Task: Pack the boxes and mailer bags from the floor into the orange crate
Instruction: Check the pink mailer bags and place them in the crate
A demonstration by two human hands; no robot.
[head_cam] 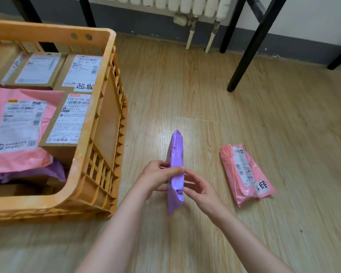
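Observation:
A purple mailer bag (176, 152) stands on its edge above the wooden floor, held between both hands. My left hand (158, 177) grips its left face and my right hand (200, 189) pinches its right side. A pink mailer bag (244, 174) with a white label lies flat on the floor to the right. The orange crate (98, 123) stands at the left. Inside it are several labelled cardboard boxes (69, 119), a pink mailer bag (18, 131) on top, and a purple bag (37, 172) partly hidden beneath.
Black table legs (250, 46) stand on the floor at the back right. A white radiator (185, 6) with pipes runs along the back wall. Bare wooden floor (185, 85) lies between the crate and the table legs.

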